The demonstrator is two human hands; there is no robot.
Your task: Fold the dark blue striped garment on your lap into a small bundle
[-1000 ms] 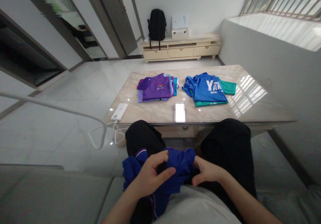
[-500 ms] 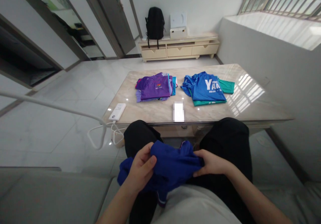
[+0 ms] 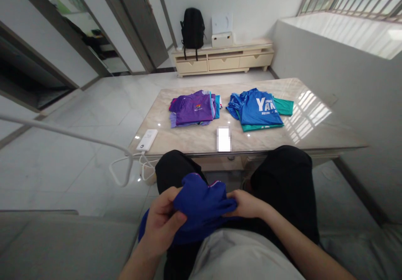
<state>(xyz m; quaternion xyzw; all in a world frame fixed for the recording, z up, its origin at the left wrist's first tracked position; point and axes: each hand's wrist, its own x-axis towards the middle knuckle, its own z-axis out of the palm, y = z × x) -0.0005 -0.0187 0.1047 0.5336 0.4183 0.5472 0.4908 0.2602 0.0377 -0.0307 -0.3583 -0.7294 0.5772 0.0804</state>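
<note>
I sit on a grey sofa with a dark blue shirt bunched over my lap, between my black-trousered knees. My left hand is closed on the shirt's left side, thumb pressed over the cloth. My right hand pinches the shirt's right edge, fingers partly tucked under the fabric. Both hands hold the same garment close to my belly.
A marble coffee table stands ahead with a folded purple shirt pile, a blue and green shirt pile, a white power bank with a cable, and a blurred white object. A cabinet with a black backpack lines the far wall.
My hands have drawn closer together and gathered the blue shirt into a tighter bundle. The shirt has shifted slightly left on my lap.
</note>
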